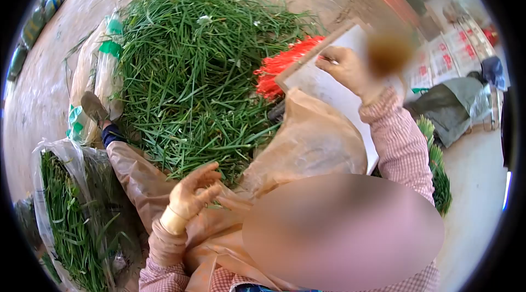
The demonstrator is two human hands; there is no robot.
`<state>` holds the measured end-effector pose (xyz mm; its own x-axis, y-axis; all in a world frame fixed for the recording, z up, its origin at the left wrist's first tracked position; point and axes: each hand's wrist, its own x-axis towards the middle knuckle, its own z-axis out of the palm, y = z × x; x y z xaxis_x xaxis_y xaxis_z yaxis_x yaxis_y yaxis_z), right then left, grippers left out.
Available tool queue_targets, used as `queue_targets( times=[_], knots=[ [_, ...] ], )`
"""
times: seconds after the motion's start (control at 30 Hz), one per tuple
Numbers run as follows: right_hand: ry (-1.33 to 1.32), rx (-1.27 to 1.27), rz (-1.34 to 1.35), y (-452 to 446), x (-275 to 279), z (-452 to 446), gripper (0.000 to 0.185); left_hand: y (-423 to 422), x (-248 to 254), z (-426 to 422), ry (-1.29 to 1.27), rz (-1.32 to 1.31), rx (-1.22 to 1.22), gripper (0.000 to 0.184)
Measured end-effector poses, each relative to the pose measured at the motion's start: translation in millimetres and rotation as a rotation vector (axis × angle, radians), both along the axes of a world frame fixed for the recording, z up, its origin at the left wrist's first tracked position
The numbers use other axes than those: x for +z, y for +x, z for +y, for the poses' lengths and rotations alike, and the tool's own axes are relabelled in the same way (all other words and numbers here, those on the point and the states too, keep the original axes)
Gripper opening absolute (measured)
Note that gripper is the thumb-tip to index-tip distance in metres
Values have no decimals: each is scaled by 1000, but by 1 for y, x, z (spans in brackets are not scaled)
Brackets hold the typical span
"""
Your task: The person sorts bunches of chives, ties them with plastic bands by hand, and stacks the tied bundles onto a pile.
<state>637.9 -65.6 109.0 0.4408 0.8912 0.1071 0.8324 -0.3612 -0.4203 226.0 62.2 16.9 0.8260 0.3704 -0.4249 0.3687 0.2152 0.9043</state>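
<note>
My left hand (193, 198), in a pale glove, is held above my lap with its fingers apart and nothing in it. Close by it is the near edge of a big heap of long green leafy stalks (192, 67). Over the edge of a white board (315, 75) reaches my right hand (346, 70), also gloved. Its fingers are curled together; whether anything thin is between them is hidden. Just beyond the board edge lies a bundle of red strips (287, 64). A brown plastic apron (315, 133) covers my legs.
A clear bag of green stalks (82, 215) stands at the lower left. Green-and-white plastic sacking (109, 56) lies beside the heap. More bundled stalks (440, 171) are behind my right arm. A dark cloth (449, 106) and red-printed white packages (446, 56) are at the right.
</note>
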Motion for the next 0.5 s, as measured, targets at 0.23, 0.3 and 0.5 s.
queue_targets(
  times=[0.23,0.3,0.5],
  knots=[
    [-943,-41,-309,44,-80,126,40,6,-18,8,212,48,-97,60],
    [-1137,-80,-354,51,-95,143,44,7,-22,12,199,90,-115,60],
    [-714,-192,-44,64,-93,127,42,8,-31,33,66,183,-137,58]
  ],
)
